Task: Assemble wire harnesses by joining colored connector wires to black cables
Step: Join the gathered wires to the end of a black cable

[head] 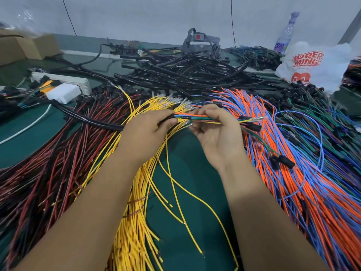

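My left hand (145,132) grips the end of a black cable (93,120) that runs off to the left across the green mat. A short bunch of coloured wires (197,116), orange, green, blue and yellow, comes out of that cable end. My right hand (216,132) pinches this bunch between thumb and fingers, palm up. The wire tips with clear terminals (259,119) stick out to the right of my right hand. Both hands hover over the fan of loose yellow wires (136,222).
Red and black wires (54,163) lie at the left, orange and blue wires (293,173) at the right, green and blue ones (322,124) beyond. A heap of black cables (185,73) fills the back. A white plastic bag (312,65), bottle (285,34) and cardboard box (23,45) stand behind.
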Action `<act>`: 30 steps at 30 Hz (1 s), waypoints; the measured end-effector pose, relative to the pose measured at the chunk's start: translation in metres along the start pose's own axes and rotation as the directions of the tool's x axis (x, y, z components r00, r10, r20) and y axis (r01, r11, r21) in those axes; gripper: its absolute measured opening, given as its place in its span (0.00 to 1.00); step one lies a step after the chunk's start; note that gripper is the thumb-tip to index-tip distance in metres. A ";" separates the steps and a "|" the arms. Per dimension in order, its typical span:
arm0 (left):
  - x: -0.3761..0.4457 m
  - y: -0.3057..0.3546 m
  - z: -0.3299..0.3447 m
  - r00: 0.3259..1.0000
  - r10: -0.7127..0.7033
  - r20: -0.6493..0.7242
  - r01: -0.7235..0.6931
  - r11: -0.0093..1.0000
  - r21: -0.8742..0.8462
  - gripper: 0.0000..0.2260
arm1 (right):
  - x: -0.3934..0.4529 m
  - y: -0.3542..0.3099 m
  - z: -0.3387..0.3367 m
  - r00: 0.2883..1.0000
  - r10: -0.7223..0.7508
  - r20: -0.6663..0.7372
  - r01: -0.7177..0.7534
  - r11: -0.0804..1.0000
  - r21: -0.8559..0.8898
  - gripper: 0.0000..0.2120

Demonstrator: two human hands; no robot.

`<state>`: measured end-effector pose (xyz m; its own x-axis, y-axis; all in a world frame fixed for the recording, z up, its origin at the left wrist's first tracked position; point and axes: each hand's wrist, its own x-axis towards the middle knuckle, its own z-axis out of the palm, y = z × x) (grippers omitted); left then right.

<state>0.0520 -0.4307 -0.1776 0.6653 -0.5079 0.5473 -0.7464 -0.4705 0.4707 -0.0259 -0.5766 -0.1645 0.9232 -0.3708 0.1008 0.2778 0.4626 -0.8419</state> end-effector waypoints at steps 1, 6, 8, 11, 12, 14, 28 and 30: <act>0.000 0.000 0.001 1.000 -0.002 0.004 0.002 1.000 0.010 0.09 | -0.001 0.000 0.001 1.000 -0.004 0.012 0.004 1.000 0.004 0.11; 0.003 -0.003 0.000 1.000 -0.008 -0.012 0.007 0.999 -0.051 0.11 | -0.001 0.006 0.001 0.997 -0.074 -0.001 0.074 0.994 -0.078 0.09; 0.004 -0.004 -0.001 0.999 -0.001 -0.043 -0.002 0.998 -0.057 0.12 | 0.000 0.007 0.002 0.992 -0.092 -0.083 0.084 0.991 -0.100 0.08; 0.004 -0.004 -0.001 0.999 0.014 -0.036 -0.015 0.999 -0.031 0.12 | 0.002 0.007 0.003 0.968 -0.082 -0.238 0.068 0.995 -0.066 0.03; 0.004 -0.003 0.000 1.000 0.006 -0.025 -0.007 0.999 -0.033 0.11 | 0.002 0.007 0.003 0.961 -0.073 -0.268 0.060 0.997 -0.056 0.03; 0.004 -0.003 0.001 0.999 -0.029 -0.021 0.028 0.999 -0.046 0.12 | 0.004 0.007 0.004 0.950 -0.051 -0.309 0.050 0.999 -0.013 0.06; 0.004 -0.005 -0.001 0.989 -0.120 -0.090 0.121 0.993 0.012 0.10 | 0.003 0.000 0.002 0.904 -0.028 -0.426 0.124 0.972 0.199 0.04; 0.005 -0.005 0.000 0.987 -0.132 -0.092 0.138 0.988 0.066 0.10 | 0.003 -0.001 0.001 0.874 -0.047 -0.484 0.128 0.982 0.136 0.04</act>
<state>0.0592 -0.4304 -0.1774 0.7534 -0.3730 0.5415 -0.6444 -0.5826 0.4953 -0.0233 -0.5772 -0.1634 0.6656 -0.7351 -0.1289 0.4270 0.5167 -0.7421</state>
